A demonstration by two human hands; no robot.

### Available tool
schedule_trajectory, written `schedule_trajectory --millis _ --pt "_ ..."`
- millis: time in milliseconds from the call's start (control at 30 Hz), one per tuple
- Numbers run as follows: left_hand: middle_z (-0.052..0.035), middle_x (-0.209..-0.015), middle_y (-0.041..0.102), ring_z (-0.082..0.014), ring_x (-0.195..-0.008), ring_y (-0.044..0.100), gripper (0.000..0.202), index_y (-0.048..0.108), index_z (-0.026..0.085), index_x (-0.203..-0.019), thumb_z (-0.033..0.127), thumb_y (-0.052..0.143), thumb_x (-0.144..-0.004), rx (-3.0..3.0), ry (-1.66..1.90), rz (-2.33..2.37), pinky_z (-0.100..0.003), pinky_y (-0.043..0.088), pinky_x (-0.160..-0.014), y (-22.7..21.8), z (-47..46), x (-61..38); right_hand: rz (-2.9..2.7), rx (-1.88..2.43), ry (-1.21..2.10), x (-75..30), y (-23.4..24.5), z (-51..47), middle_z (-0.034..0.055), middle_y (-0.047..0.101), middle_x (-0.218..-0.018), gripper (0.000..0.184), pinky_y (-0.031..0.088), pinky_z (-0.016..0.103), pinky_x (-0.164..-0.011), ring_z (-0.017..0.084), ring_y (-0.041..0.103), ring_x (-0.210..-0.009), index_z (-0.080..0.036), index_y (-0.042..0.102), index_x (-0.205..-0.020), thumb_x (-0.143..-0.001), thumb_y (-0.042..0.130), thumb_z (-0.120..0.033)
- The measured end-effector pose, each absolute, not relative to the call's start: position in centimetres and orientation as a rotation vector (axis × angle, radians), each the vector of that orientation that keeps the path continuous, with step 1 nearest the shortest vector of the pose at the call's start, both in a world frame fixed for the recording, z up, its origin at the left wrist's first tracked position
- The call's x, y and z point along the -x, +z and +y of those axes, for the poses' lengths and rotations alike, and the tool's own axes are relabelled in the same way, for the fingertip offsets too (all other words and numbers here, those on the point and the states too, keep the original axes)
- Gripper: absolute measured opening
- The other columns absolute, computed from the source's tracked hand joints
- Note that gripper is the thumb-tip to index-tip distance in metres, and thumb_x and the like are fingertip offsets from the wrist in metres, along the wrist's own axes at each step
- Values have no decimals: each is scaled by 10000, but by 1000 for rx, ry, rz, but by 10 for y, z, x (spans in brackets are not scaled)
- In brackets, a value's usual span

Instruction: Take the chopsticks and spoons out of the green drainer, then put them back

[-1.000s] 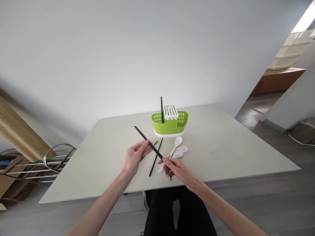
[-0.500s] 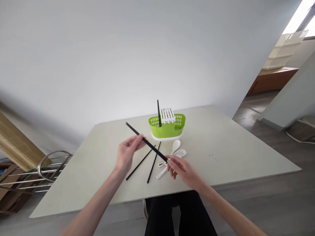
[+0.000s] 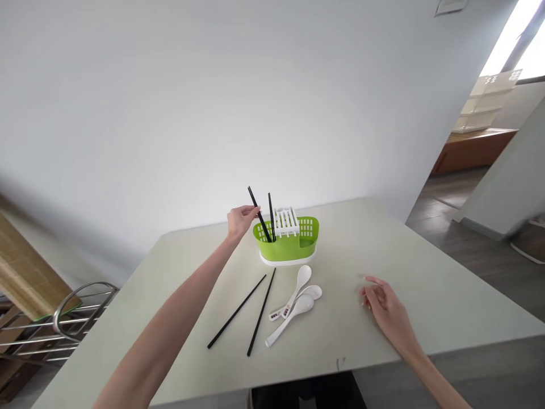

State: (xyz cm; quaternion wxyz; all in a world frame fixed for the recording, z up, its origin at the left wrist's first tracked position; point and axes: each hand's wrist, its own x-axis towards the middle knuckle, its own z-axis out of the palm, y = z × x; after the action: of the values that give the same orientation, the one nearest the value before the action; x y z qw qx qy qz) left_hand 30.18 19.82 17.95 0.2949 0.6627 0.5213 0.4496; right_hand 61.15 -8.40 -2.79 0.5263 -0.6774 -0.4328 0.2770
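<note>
My left hand (image 3: 240, 218) is stretched out to the green cutlery basket (image 3: 293, 244) and pinches a black chopstick (image 3: 258, 213) whose lower end is inside the basket's left side. A second black chopstick (image 3: 271, 216) stands upright in the same side, beside a white slotted insert (image 3: 286, 220). My right hand (image 3: 381, 305) rests on the table at the right, fingers loosely curled, holding nothing. Two more black chopsticks (image 3: 249, 312) lie on the table in front of the basket, with three white spoons (image 3: 296, 301) beside them.
The pale table (image 3: 447, 284) stands against a white wall. A metal wire rack (image 3: 63, 318) and a bamboo mat (image 3: 25, 267) are at the left on the floor. At the right a doorway opens onto wooden flooring and a wooden bench.
My left hand carried the black chopstick from above the table to the basket and stood it in. My right hand let go of it and moved right onto the table.
</note>
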Motion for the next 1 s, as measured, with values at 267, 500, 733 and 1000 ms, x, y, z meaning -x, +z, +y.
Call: schedule_trajectory --millis 267,500,733,1000 --pt "-95 -1037 839 -279 -1036 774 308 841 198 -888 469 887 -749 -1856 1039 1539 -370 610 -919 155 220 -305 -1053 1658 660 -609 -25 -82 80 770 -959 555 548 337 -760 220 715 -795 -221 574 -1322 -1012 463 -668" --pt "-80 -1098 830 -256 -1021 749 315 833 213 -962 493 804 -820 -1975 979 1537 -355 585 -917 154 223 -303 -1056 1708 645 -607 -18 -81 74 779 -979 544 545 325 -726 212 720 -783 -228 599 -1286 -996 468 -671" --pt "-111 -1088 792 -246 -957 705 394 741 182 -1070 516 572 -948 -2074 1027 1607 -370 546 -876 155 173 -242 -1087 1698 603 -607 -18 -83 63 781 -960 512 546 321 -715 206 723 -755 -229 606 -1259 -999 461 -646" --pt "-79 -981 731 -242 -838 688 402 641 220 -1019 592 513 -937 -2291 299 1556 -367 522 -746 70 42 -179 -1128 1737 570 -607 -16 -85 60 779 -944 487 534 348 -790 214 719 -780 -220 606 -1245 -977 471 -603"
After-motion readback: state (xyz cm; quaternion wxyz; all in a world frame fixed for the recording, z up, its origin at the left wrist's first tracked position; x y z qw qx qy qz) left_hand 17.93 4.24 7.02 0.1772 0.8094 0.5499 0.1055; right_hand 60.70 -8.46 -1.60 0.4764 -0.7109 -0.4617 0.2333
